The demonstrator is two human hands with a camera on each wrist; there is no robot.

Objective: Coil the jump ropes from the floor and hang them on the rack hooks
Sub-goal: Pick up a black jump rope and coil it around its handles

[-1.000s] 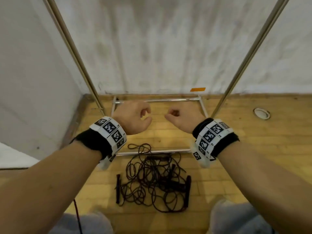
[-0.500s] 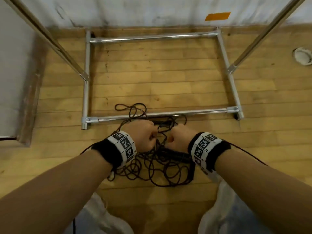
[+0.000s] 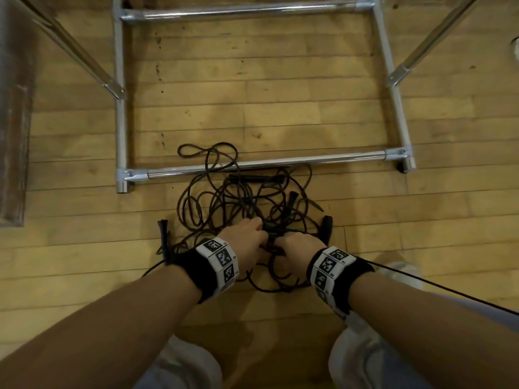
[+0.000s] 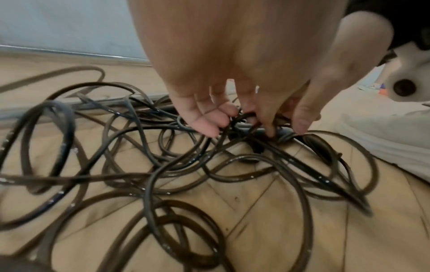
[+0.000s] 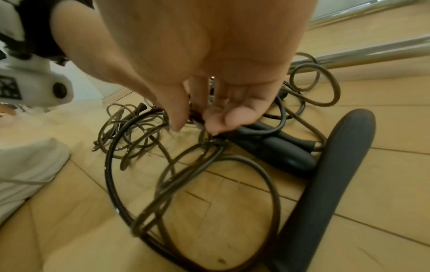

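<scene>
Down on the wooden floor (image 3: 280, 108), both hands, left hand (image 3: 247, 237) and right hand (image 3: 297, 245), pinch cords in the tangled jump ropes (image 3: 241, 197) beside the rack base (image 3: 264, 164). Pulling now could tighten knots, since several ropes interlock. No readable writing; wrist bands (image 3: 219, 259) carry only coded squares.

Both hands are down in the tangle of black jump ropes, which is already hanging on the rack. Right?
Not quite. The jump ropes lie in a tangle on the wooden floor, just in front of the rack base, as the head view shows. The left hand and right hand are indeed down in them.
</scene>
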